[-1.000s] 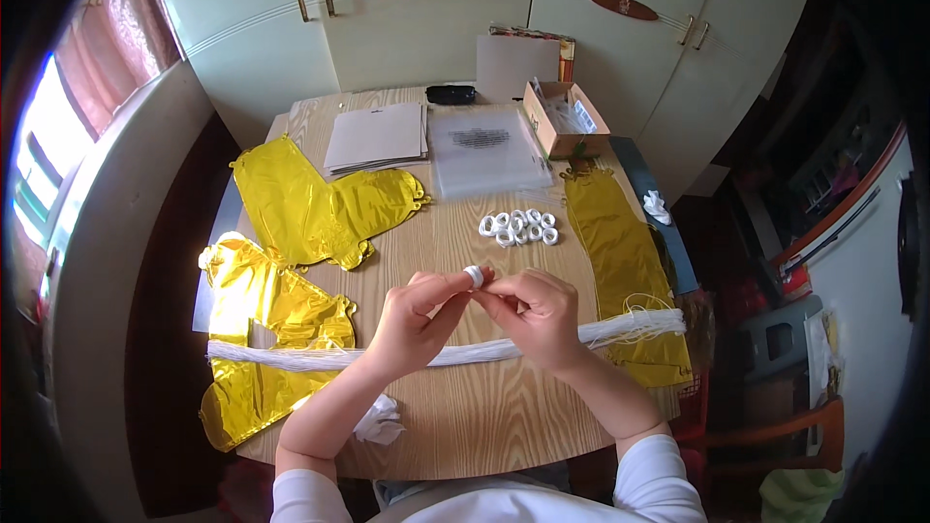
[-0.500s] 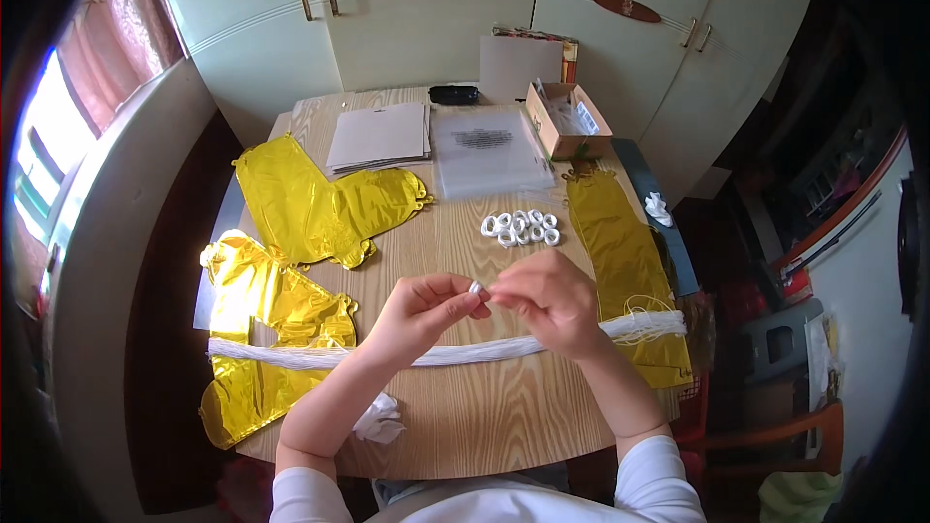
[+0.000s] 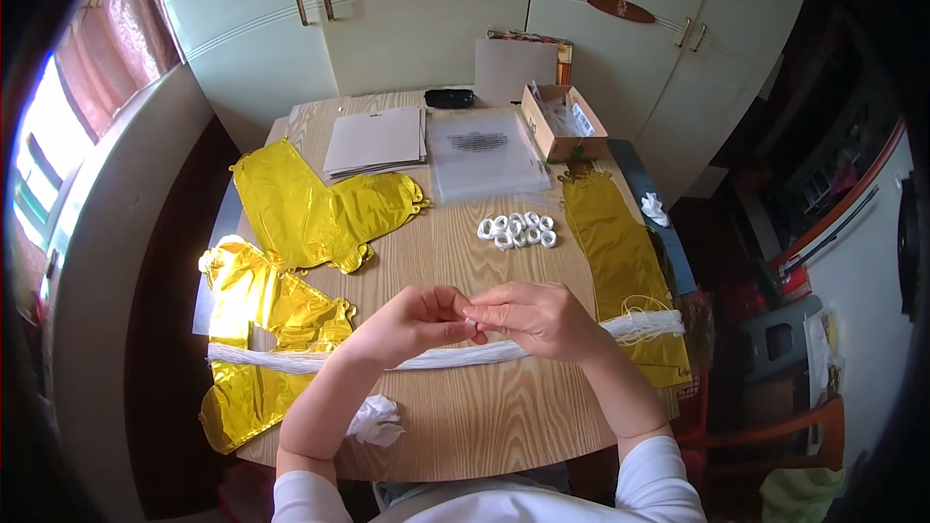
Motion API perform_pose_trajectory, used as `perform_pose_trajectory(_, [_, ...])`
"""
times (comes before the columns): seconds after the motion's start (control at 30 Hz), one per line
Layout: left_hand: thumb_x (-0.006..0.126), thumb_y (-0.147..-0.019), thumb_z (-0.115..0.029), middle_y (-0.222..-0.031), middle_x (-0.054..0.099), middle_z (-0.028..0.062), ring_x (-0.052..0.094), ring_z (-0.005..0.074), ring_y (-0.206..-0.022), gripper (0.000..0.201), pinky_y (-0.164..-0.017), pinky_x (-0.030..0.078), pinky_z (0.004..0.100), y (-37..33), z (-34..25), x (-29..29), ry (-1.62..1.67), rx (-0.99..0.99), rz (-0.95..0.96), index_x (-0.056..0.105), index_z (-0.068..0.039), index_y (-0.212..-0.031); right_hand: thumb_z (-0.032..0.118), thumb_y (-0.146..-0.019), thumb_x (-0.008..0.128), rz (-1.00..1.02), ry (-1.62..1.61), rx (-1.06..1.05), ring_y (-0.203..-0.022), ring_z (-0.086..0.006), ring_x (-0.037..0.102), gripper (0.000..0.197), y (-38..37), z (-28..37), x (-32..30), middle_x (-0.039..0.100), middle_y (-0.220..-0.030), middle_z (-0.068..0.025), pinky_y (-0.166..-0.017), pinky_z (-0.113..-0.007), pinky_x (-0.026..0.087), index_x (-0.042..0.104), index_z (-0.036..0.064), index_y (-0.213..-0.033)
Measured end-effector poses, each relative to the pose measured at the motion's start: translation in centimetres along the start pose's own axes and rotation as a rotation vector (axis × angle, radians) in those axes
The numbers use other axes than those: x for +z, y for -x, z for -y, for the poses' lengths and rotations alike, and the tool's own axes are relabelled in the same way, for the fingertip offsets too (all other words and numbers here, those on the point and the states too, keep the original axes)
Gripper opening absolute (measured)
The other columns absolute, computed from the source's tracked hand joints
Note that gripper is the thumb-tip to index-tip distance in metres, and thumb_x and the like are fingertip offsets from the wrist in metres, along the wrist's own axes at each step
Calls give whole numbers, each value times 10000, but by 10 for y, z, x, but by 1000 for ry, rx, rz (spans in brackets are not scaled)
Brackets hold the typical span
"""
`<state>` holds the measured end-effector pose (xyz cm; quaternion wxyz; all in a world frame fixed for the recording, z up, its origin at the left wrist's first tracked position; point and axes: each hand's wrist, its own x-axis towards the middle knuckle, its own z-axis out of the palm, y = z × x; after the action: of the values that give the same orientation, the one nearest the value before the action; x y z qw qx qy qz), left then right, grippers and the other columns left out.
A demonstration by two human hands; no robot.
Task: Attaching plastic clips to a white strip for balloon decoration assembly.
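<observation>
Fingertip to fingertip, my left hand (image 3: pixel 418 320) and my right hand (image 3: pixel 531 318) meet over the middle of the table. Both are closed in a pinch on a small white coil of string (image 3: pixel 471 321), mostly hidden by the fingers. Behind my wrists a long bundle of white strands (image 3: pixel 460 355) lies across the table, with a loose pale yellow end (image 3: pixel 639 323) at the right. Beyond my right hand sits a cluster of several white coils (image 3: pixel 518 230).
Yellow foil balloons lie flat at the left (image 3: pixel 320 213), front left (image 3: pixel 281 300) and right (image 3: pixel 615 242). Farther back are grey cards (image 3: pixel 376 138), clear plastic bags (image 3: pixel 484 169), a black tray (image 3: pixel 449 98) and a cardboard box (image 3: pixel 572 143). Crumpled white tissue (image 3: pixel 376 420) rests near the front edge.
My right hand has come down and left, its fingertips now against my left fingers. The small white piece, earlier showing above my left fingers, is now mostly covered.
</observation>
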<state>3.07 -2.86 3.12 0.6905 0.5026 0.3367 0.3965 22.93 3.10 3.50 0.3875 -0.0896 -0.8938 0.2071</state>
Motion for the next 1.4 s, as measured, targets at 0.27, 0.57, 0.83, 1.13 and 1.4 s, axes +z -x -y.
perform_pose_trajectory(0.27, [583,-830,13,-876,635,130,610,166,-901,208,-797,456,266,-6,8,1,11,-39,63,412,-22,-943,7,-701,654,118,-58,-2,-756,-199,606,173,0,-1,-6,586,-873,-49,-656,-289,503,651,49,-869])
perform_pose_trajectory(0.57, [581,-830,18,-867,643,136,606,153,-875,322,-811,445,270,-11,8,1,-51,-104,42,337,-33,-1033,32,-722,685,177,-203,109,-744,-208,595,120,2,-10,-8,573,-884,-61,-660,-299,487,626,37,-826])
perform_pose_trajectory(0.83, [595,-823,10,-889,633,144,603,151,-875,681,-809,444,273,-11,7,4,-47,-92,71,164,-5,-1350,24,-733,672,270,-307,266,-717,-186,631,110,6,-14,-11,635,-812,-60,-649,-275,495,619,38,-829])
perform_pose_trajectory(1.13, [598,-807,1,-917,617,91,583,132,-861,446,-766,443,251,-36,24,-13,-25,-43,-143,386,-28,-1199,34,-741,637,251,-287,523,-665,-91,615,41,2,-37,-17,638,-688,-21,-616,-236,499,638,28,-781])
perform_pose_trajectory(1.4, [632,-775,-131,-1067,591,112,566,257,-1004,423,-863,440,381,-112,42,-45,-1094,294,-352,464,-9,-1143,99,-709,668,-111,-96,959,-617,-95,588,101,32,-179,-24,638,-685,-41,-577,-242,471,650,21,-770])
